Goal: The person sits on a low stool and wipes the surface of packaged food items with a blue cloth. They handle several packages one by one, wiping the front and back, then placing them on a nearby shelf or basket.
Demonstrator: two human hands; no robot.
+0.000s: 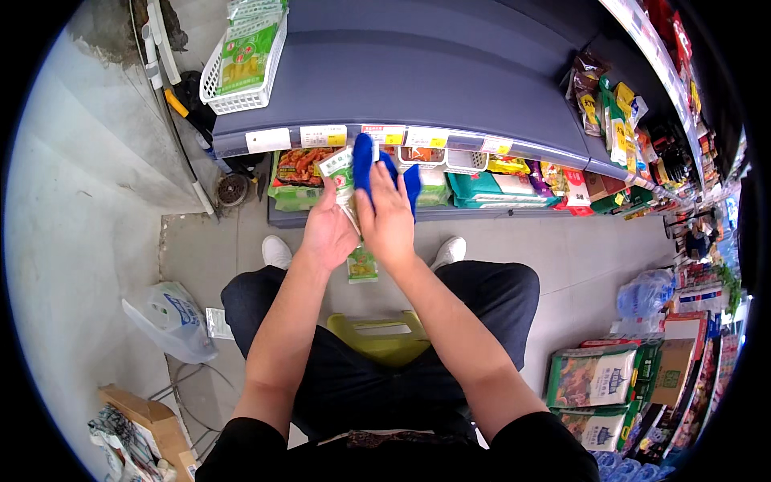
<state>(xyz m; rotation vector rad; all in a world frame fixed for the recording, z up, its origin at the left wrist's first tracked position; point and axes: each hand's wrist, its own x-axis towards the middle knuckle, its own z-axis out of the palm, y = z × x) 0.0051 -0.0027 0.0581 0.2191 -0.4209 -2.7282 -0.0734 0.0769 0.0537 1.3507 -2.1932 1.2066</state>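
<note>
My left hand (327, 232) holds a green and white food packet (342, 179) upright in front of the shelf edge. A blue cloth (363, 165) is under the fingers of my right hand (385, 226), pressed against the packet's right side. Part of the packet is hidden by the cloth and my fingers. Below my hands, a similar green packet (362, 265) lies on the floor between my feet. More such packets (246, 57) stand in a white plastic basket (241, 101) at the shelf's left end.
A grey metal shelf (409, 78) carries price tags (323, 137) along its front. Bagged goods (506, 191) fill the lower level. Between my knees is a yellow-green plastic stool (379, 346). A plastic bag (171, 322) and an open carton (147, 428) sit on the left; stacked packs (593, 376) stand right.
</note>
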